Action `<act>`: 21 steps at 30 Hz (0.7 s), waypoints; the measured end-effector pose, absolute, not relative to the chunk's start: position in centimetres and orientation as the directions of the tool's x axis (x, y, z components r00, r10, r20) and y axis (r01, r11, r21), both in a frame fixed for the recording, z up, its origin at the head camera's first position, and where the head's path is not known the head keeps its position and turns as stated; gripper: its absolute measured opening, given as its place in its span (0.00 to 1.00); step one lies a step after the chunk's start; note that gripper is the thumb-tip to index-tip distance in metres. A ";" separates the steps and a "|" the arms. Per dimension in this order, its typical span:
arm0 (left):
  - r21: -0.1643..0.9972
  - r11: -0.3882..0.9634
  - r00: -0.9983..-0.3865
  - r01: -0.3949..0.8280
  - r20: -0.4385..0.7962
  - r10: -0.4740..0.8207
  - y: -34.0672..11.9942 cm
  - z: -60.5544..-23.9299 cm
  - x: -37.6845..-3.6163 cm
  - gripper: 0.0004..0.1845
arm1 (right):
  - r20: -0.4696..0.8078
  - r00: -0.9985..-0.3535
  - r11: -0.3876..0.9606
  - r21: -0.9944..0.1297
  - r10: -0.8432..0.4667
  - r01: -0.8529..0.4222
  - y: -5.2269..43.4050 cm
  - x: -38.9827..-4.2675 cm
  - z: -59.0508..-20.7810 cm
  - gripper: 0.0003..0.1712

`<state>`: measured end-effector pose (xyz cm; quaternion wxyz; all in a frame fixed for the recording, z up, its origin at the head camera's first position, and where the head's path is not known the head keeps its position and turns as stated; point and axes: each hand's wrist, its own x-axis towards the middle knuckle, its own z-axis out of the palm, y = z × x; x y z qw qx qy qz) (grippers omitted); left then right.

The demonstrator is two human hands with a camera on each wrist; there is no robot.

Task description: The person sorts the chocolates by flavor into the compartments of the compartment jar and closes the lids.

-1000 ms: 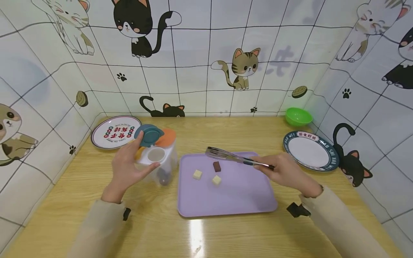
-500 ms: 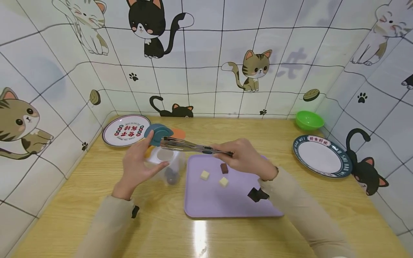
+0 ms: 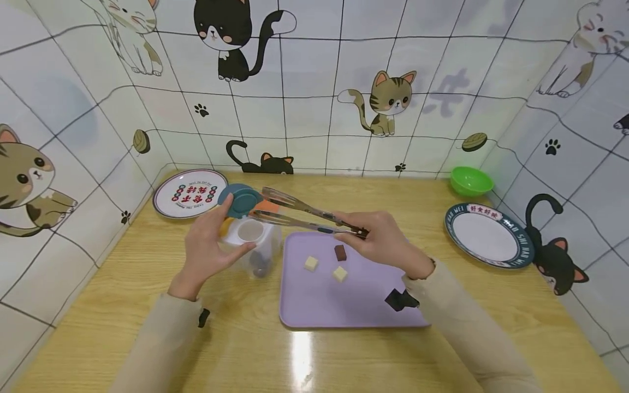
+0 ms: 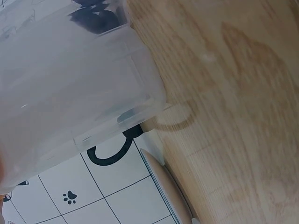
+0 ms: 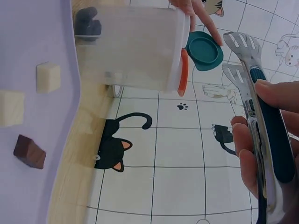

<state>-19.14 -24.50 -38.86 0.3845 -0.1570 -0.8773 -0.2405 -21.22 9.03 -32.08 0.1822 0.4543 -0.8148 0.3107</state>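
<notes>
Tray, lilac, lies mid-bench, carrying two pale cubes and a brown cube. Beyond, the right hand grasps tongs, their arms spread, their long axis running leftward and slightly away. Their raised tips stand near the round mouth of an upright, translucent container, left of the tray. The left hand is nearer it: thumb along its top, straight fingers against the raised teal lid. A red-lettered plate occupies the bench's far-left corner; a blue-rimmed plate and green bowl, its far-right.

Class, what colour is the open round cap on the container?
The round cap is teal, clearest in the right wrist view.
</notes>
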 end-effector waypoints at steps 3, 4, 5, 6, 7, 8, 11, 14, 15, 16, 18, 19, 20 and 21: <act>0.309 0.835 -0.670 0.456 0.737 0.093 -24.3 -38.8 -19.4 0.51 | 0.576 -0.566 0.456 -0.340 -0.590 -0.822 11.4 -20.9 -33.0 0.22; 0.314 0.835 -0.677 0.452 0.730 0.091 -24.2 -38.8 -19.4 0.51 | 0.576 -0.585 0.483 -0.341 -0.571 -0.807 12.3 -20.8 -33.3 0.22; 0.319 0.836 -0.683 0.447 0.725 0.090 -24.2 -38.8 -19.5 0.51 | 0.573 -0.606 0.511 -0.342 -0.552 -0.789 13.3 -20.6 -33.7 0.23; 0.320 0.838 -0.686 0.442 0.722 0.086 -24.2 -38.8 -19.5 0.51 | 0.569 -0.628 0.537 -0.347 -0.531 -0.769 14.3 -20.4 -34.1 0.23; 0.320 0.840 -0.686 0.439 0.722 0.083 -24.2 -38.8 -19.5 0.51 | 0.568 -0.649 0.565 -0.351 -0.507 -0.747 15.4 -20.2 -34.5 0.23; 0.320 0.840 -0.684 0.438 0.725 0.080 -24.3 -38.8 -19.5 0.51 | 0.574 -0.663 0.586 -0.352 -0.481 -0.730 16.4 -19.9 -34.9 0.23; 0.313 0.839 -0.668 0.444 0.740 0.077 -24.4 -38.8 -19.5 0.51 | 0.570 -0.720 0.665 -0.363 -0.396 -0.653 19.5 -19.0 -35.7 0.23; 0.310 0.836 -0.656 0.452 0.751 0.076 -24.6 -38.9 -19.4 0.51 | 0.583 -0.755 0.729 -0.369 -0.301 -0.576 22.4 -17.9 -36.4 0.23; 0.312 0.835 -0.656 0.453 0.751 0.075 -24.6 -38.9 -19.4 0.51 | 0.575 -0.774 0.761 -0.370 -0.263 -0.533 23.3 -17.5 -36.6 0.23; 0.316 0.834 -0.658 0.453 0.749 0.074 -24.5 -38.9 -19.3 0.52 | 0.567 -0.794 0.794 -0.369 -0.221 -0.484 24.1 -17.1 -36.8 0.24; 0.320 0.831 -0.659 0.454 0.749 0.072 -24.5 -39.0 -19.3 0.52 | 0.549 -0.823 0.856 -0.345 -0.149 -0.385 25.6 -16.5 -37.4 0.24; 0.321 0.830 -0.659 0.456 0.749 0.072 -24.4 -39.1 -19.3 0.52 | 0.531 -0.840 0.886 -0.329 -0.113 -0.327 26.2 -16.1 -37.7 0.25; 0.321 0.829 -0.656 0.459 0.751 0.073 -24.3 -39.1 -19.3 0.52 | 0.507 -0.858 0.913 -0.307 -0.082 -0.269 26.7 -15.8 -38.0 0.25; 0.318 0.826 -0.650 0.465 0.756 0.075 -24.2 -39.2 -19.4 0.52 | 0.471 -0.880 0.934 -0.288 -0.054 -0.212 27.2 -15.5 -38.3 0.25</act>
